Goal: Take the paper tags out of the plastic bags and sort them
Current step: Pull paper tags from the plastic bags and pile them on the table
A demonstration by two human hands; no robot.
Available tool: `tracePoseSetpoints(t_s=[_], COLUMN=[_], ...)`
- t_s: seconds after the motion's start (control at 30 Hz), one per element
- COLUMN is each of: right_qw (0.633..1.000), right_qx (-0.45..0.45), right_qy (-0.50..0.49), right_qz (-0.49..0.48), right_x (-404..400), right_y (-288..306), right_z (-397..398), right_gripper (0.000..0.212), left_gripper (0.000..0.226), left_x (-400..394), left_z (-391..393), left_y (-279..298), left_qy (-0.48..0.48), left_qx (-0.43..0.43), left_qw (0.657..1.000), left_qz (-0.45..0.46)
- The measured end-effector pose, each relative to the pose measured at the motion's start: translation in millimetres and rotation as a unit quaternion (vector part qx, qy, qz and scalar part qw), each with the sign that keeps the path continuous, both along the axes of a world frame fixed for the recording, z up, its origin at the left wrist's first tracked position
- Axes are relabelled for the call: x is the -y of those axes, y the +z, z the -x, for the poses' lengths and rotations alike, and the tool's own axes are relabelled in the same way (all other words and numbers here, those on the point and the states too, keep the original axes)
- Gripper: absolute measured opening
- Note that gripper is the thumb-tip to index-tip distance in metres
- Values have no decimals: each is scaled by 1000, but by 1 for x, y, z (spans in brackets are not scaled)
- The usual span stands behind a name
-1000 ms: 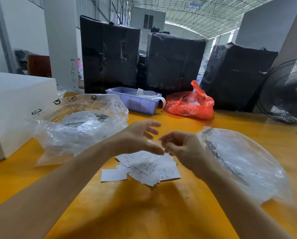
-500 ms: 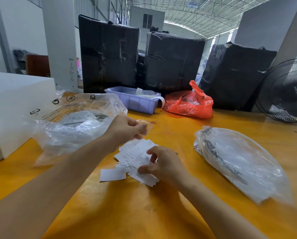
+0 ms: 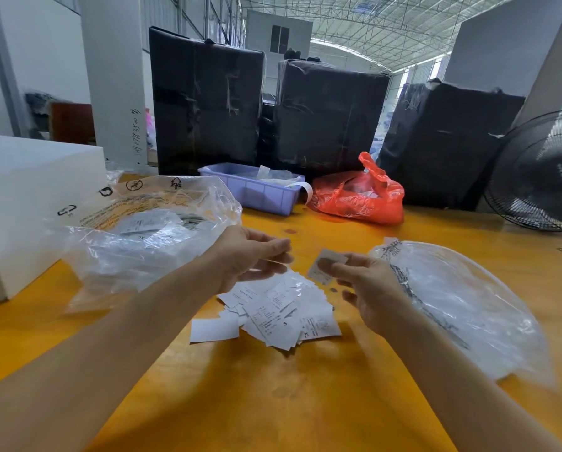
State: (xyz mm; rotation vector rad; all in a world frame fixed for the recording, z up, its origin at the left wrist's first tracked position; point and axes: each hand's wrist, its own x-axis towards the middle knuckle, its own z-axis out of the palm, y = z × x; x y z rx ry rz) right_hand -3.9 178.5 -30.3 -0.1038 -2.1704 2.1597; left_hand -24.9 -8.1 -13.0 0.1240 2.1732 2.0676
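1. A yellow tabletop point(image 3: 305, 402) stands in a warehouse-like hall with a metal truss roof; a white box point(image 3: 22, 203) sits at its far left edge.
2. Just right of the box lies a crumpled clear plastic bag point(image 3: 136, 243) with printed symbols and a few paper tags showing inside.
3. Behind it sit a lavender bin point(image 3: 250, 190) and an orange-red bag point(image 3: 361, 197), backed by three black-wrapped bundles point(image 3: 208, 102).
4. The left hand point(image 3: 250, 256) hovers over the tabletop, fingers loosely curled toward the thumb; whether they pinch anything cannot be told.
5. Below the hands a loose pile of white paper tags point(image 3: 273, 311) lies on the tabletop, some printed S and XL.
6. The right hand point(image 3: 367, 288) pinches one single tag point(image 3: 322, 270) between thumb and forefinger, raised above the pile.
7. Right of it lies a second clear plastic bag point(image 3: 462, 305), flat; a black fan point(image 3: 540, 174) stands at the far right.
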Motion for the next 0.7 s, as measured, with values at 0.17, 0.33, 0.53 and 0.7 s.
tracePoseSetpoints(t_s=[0.17, 0.33, 0.53, 0.7], right_qw=[992, 989, 989, 987], right_qx=[-62, -77, -98, -123], right_qy=[-7, -2, -3, -41], right_qz=[106, 127, 107, 93], right_x=[-6, -3, 0, -1], right_y=[8, 7, 4, 1], right_z=[1, 1, -1, 0], right_gripper=[7, 4, 4, 26], left_gripper=[10, 9, 25, 34], left_x=[-6, -10, -12, -15], left_z=[-4, -6, -6, -6], left_y=[-1, -3, -3, -4], left_qy=[-18, 10, -23, 17], left_qx=[-12, -27, -17, -38], left_qw=[1000, 999, 1000, 998], left_qz=[-2, -15, -2, -45])
